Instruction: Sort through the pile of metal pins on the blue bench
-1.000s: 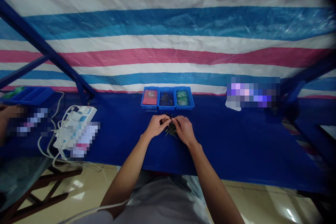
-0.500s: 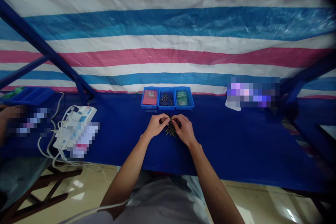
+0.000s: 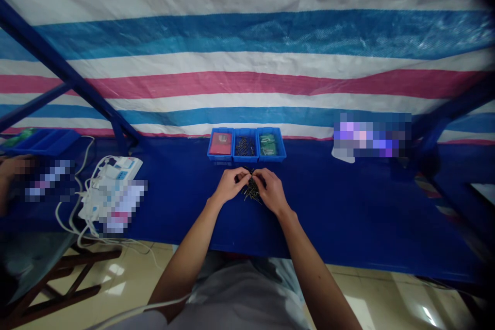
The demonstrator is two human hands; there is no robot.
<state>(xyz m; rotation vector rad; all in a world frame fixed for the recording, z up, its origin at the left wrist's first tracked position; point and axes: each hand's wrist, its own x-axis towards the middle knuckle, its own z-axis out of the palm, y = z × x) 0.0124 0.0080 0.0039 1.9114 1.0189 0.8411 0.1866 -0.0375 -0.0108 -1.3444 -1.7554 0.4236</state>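
Observation:
My left hand is closed in a pinch, thumb against fingertips, above a pile of thin dark metal pieces that look like screws. Facing it, my right hand pinches in the same way, and the fingertips of both hands nearly meet over the pile. Something small and dark shows between them, too small to name. Behind the hands stand three joined blue bins: the left bin holds a red packet, the middle bin similar dark screw-like pieces, and the right bin green-and-clear packets.
On the left of the blue table lie a white power strip and tangled white cables. Another person's hand is at the far left, near a blue divided tray. A blurred-out item sits at the back right.

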